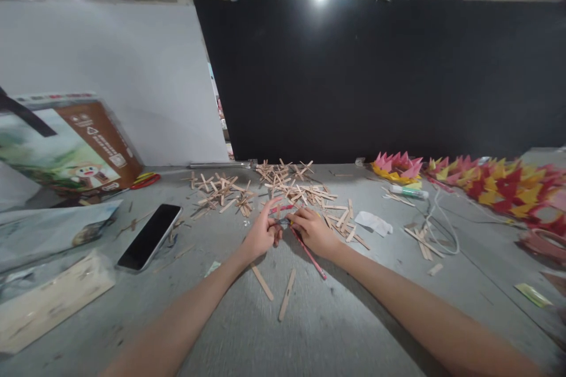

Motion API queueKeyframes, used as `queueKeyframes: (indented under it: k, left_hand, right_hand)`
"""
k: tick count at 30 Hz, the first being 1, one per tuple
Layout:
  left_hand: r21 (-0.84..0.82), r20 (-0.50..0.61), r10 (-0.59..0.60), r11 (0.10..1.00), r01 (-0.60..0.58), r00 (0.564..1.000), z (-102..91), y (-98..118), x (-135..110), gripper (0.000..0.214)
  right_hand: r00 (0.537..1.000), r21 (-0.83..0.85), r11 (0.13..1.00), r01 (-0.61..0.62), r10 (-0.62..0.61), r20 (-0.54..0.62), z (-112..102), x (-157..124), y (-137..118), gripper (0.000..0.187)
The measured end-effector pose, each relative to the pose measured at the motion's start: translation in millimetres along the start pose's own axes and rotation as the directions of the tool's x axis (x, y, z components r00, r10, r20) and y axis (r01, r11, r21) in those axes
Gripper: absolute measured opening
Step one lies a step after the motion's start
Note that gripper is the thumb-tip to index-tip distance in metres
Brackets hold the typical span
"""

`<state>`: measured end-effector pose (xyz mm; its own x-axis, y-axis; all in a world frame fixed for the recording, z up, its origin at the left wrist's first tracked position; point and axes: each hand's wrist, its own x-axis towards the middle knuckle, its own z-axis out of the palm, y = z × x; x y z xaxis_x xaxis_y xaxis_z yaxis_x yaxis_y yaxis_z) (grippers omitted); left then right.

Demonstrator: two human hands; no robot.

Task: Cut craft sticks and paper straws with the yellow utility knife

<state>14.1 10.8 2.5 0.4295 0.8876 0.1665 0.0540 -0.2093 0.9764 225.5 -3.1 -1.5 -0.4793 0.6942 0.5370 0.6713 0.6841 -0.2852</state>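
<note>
Right hand (315, 232) closes on a small grey piece (283, 221) as left hand (260, 231) meets it

Bent fingers of the right hand pinch the grey piece, which sits between the two hands above the grey table (212, 330). The left hand is at its other side, index finger raised and the lower fingers curled; whether they grip it, I cannot tell. A slim red length (313, 258) slants out from under the right hand toward the near side. Just beyond the hands lies a loose heap of wooden sticks (305, 193); two single sticks (287, 296) lie nearer. A phone (149, 238) rests to the left.
</note>
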Motion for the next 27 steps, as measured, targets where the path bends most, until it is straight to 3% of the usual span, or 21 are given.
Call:
queueKeyframes:
  k: [27]
  left_hand:
    - [-0.038, 0.039, -0.001, 0.999, 0.003, 0.999, -0.8, -5.6, 0.6, 0.077]
  right_hand:
    - [1.0, 0.035, 0.999, 0.0, 0.0, 0.014, 1.1, -2.9, 3.4, 0.036]
